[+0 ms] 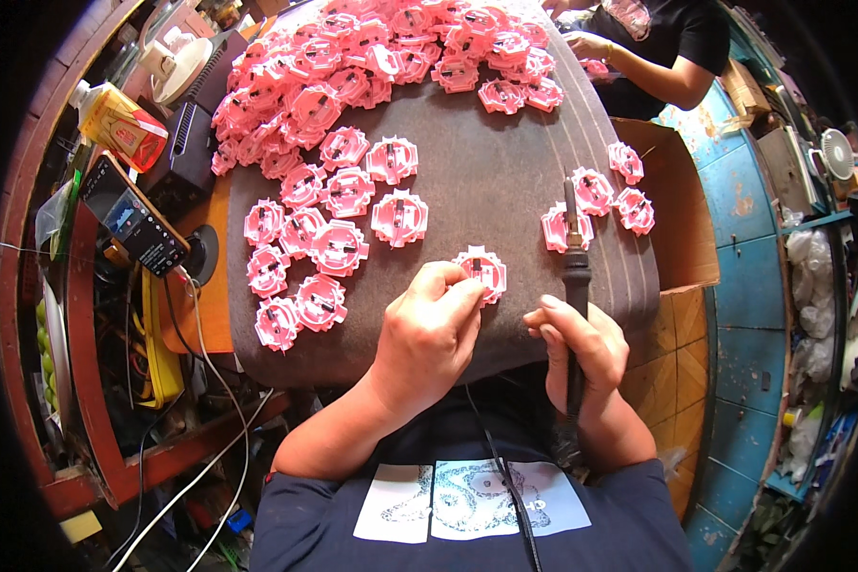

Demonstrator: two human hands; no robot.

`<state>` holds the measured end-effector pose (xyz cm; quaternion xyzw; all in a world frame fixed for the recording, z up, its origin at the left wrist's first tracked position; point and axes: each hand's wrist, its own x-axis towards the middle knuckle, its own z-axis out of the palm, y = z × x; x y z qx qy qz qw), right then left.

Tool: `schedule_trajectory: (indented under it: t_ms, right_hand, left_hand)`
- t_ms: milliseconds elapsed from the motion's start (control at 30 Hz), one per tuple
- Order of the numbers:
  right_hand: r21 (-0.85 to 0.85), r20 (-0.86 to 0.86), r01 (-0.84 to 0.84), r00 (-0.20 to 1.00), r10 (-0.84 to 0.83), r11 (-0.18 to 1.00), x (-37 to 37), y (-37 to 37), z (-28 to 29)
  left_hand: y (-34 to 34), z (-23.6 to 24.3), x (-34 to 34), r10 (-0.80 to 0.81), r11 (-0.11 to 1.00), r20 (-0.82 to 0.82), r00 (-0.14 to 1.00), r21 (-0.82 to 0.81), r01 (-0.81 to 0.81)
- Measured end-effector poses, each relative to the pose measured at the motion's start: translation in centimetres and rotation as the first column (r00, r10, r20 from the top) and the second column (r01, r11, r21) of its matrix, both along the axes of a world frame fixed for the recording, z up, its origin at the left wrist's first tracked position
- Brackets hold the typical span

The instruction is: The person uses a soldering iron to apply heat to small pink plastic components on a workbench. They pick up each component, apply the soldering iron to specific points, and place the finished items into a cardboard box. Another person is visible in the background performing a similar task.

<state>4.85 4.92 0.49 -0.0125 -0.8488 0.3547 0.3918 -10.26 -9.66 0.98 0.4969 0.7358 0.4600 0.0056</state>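
Observation:
My left hand [424, 329] is closed, thumb and forefinger pinched at the near-left edge of a pink plastic part [487, 271]. That part lies near the table's front edge, with small dark and metal pieces at its centre. My right hand [586, 348] grips a soldering iron [576, 286] by its black handle. The iron points away from me, and its tip is over the table, apart from the part at my left hand. Just under the iron's metal barrel lies another pink part [555, 229]. Whether my left fingertips pinch something smaller is hidden.
A big heap of pink parts [305, 105] covers the table's far left, with several loose ones [338, 248] nearer me. More lie at the right beside a cardboard box [686, 219]. A phone [133, 217] and a bottle [119, 124] stand left. Another person's arm [648, 71] is at far right.

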Motion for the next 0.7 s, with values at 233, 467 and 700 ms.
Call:
schedule_trajectory:
  t_ms: [233,467,700]
  right_hand:
    - [0.046,0.213,0.027,0.976,-0.036,0.999,-3.1,-0.2,0.2]
    - [0.072,0.156,0.011,0.988,-0.023,0.997,-4.2,-0.1,-0.1]
    - [0.06,0.103,0.033,0.994,-0.039,0.998,-4.4,-0.1,-0.4]
  left_hand:
    - [0.0,0.2,0.0,-0.008,1.0,0.023,1.0,-0.015,0.009]
    - [0.1,0.1,0.0,-0.012,1.0,0.015,1.0,0.004,0.012]
    - [0.1,0.3,0.0,-0.004,1.0,0.004,1.0,-0.006,0.004]
